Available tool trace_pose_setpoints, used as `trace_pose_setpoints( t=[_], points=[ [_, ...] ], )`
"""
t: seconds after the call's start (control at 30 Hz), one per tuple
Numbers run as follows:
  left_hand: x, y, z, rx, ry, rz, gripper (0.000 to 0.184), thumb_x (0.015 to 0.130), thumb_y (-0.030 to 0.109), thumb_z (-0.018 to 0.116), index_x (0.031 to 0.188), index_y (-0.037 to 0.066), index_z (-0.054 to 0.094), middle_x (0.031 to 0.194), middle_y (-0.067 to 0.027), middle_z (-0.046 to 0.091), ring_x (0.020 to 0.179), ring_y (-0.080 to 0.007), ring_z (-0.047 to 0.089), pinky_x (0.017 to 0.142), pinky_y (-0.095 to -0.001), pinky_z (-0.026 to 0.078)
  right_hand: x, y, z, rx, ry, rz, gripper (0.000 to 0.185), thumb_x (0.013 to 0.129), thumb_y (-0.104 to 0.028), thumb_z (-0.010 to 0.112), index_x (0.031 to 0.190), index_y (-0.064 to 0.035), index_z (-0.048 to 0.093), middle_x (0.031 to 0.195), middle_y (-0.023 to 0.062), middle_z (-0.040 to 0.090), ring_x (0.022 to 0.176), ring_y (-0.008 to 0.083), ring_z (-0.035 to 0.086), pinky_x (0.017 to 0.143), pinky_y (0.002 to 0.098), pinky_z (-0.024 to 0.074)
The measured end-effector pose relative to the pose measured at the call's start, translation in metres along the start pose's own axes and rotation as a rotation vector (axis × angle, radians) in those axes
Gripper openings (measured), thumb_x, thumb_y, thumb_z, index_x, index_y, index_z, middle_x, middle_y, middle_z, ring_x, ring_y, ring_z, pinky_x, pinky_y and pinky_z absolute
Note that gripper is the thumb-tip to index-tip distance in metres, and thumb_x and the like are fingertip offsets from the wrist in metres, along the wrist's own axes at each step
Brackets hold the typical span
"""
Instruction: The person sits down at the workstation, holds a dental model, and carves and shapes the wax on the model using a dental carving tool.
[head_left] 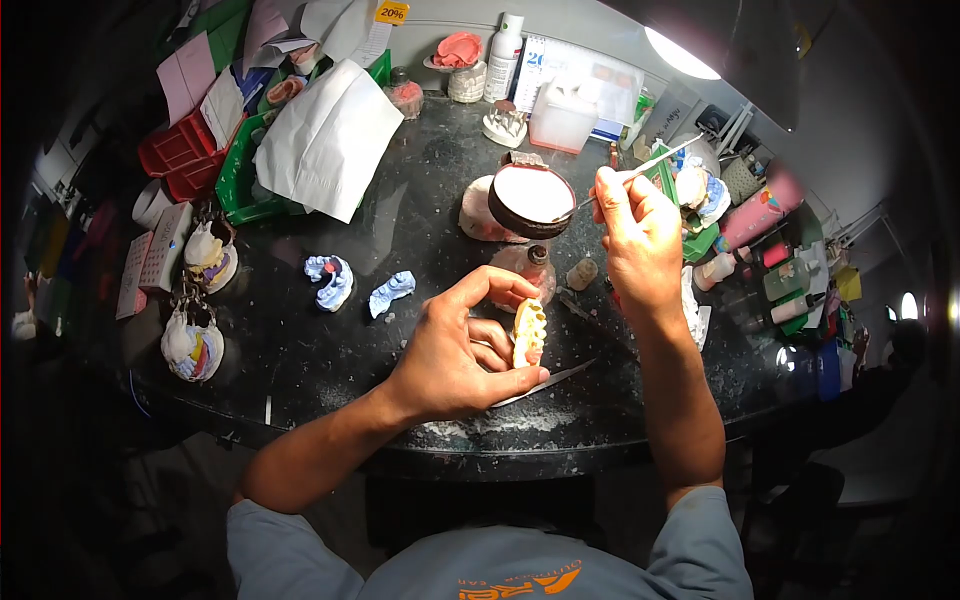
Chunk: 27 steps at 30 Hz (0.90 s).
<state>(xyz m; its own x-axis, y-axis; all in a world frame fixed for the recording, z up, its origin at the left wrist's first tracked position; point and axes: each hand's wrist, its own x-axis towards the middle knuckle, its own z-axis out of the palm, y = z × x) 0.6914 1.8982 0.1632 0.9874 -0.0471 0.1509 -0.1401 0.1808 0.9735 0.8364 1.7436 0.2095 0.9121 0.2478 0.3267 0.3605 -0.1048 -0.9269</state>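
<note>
My left hand (445, 350) is closed on a small yellow dental cast (528, 335), held upright on edge between thumb and fingers with its row of teeth facing right. My right hand (640, 245) pinches a thin metal dental instrument (668, 155). One end of it points up and right; the other reaches the right rim of a round dark-rimmed pot (540, 231) with white contents. I cannot tell whether that tip touches the contents. Just beyond my left fingers stands a glass bottle (537, 258) with a dark neck, and a small jar (581, 274) is beside it.
Two blue impression pieces (330, 283) (391, 292) lie left of my left hand. Farther left stand articulated dental models (192, 340). A green bin (235, 190) with papers is at the back left. A lamp (685, 50) hangs above; bottles and more models crowd the right.
</note>
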Motion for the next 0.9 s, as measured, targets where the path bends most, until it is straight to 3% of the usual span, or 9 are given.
trace_pose_setpoints(
  t=[0.5,0.6,0.7,0.8,0.9],
  points=[
    [0.000,0.001,0.000,0.007,-0.006,0.005,0.059,0.076,-0.006,0.083,0.126,-0.001,0.052,0.112,-0.0091,0.062,0.078,-0.0062,0.070,0.063,-0.0177,0.057,0.002,0.004,-0.002,0.089,-0.012,0.018,0.024,0.104,-0.020,0.064,0.088,-0.0031,0.067,0.075,-0.0044,0.058,0.067,0.0045,0.047,0.062,0.0221,0.0387],
    [0.000,0.000,0.000,0.011,-0.015,0.018,0.059,0.076,-0.006,0.083,0.126,-0.001,0.052,0.112,-0.0087,0.062,0.078,-0.0057,0.069,0.062,-0.0171,0.057,0.002,0.012,-0.001,-0.006,-0.055,-0.024,0.021,0.106,-0.028,0.061,0.094,-0.0117,0.066,0.077,-0.0071,0.056,0.062,0.0000,0.042,0.053,0.0177,0.0303],
    [0.000,0.000,0.000,0.011,-0.016,0.016,0.059,0.076,-0.006,0.083,0.126,-0.001,0.052,0.113,-0.0085,0.062,0.078,-0.0055,0.069,0.062,-0.0166,0.057,0.001,0.014,0.001,0.054,-0.052,-0.007,0.021,0.106,-0.028,0.061,0.093,-0.0112,0.065,0.077,-0.0069,0.055,0.061,0.0000,0.041,0.053,0.0180,0.0300],
    [0.000,0.001,-0.001,0.003,-0.027,-0.018,0.063,0.074,-0.008,0.085,0.127,-0.001,0.051,0.120,-0.0100,0.058,0.080,-0.0072,0.069,0.063,-0.0165,0.057,0.002,0.010,0.000,0.134,-0.003,-0.007,0.023,0.103,-0.021,0.065,0.088,-0.0035,0.067,0.076,-0.0040,0.058,0.068,0.0040,0.048,0.063,0.0213,0.0394],
    [0.000,0.000,-0.002,-0.001,-0.032,-0.025,0.065,0.073,-0.009,0.086,0.128,-0.001,0.051,0.123,-0.0111,0.056,0.081,-0.0080,0.068,0.064,-0.0165,0.057,0.002,0.009,-0.003,0.145,-0.013,0.027,0.023,0.104,-0.021,0.065,0.088,-0.0040,0.067,0.076,-0.0043,0.058,0.069,0.0039,0.047,0.063,0.0214,0.0386]
  ],
)
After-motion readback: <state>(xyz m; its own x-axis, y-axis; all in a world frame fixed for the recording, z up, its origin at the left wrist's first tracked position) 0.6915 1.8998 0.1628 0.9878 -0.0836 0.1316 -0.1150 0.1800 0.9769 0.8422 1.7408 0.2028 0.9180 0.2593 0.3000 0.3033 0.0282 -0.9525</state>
